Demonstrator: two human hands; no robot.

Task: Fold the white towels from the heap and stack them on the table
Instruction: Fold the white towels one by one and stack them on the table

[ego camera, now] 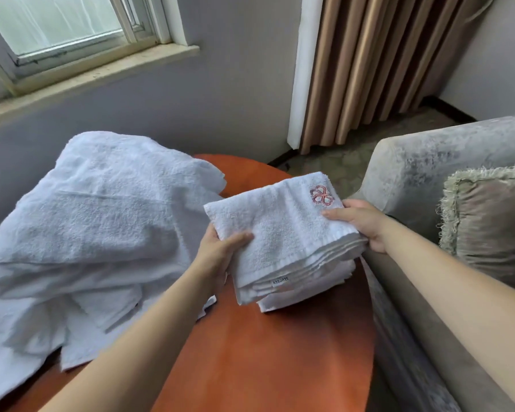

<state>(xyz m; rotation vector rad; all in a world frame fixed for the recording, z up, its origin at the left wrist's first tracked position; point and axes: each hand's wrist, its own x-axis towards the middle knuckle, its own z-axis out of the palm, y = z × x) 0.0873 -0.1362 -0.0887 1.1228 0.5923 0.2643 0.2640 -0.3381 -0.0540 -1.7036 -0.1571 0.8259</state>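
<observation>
Illegible label (pixel 281 281); left edge of heap (pixel 87 233) out of frame.

One wide-angle view from the person's head looks forward and down, close over the glossy orange-brown wooden table (pixel 265 352), facing the white-framed window (pixel 66 22).

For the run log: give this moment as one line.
step: folded towel held on stack | left grip: holds towel's left edge | right grip: holds right edge | heap: left side of table

Both hands (pixel 217 254) (pixel 366 224) hold the folded towel (pixel 280 233).
</observation>
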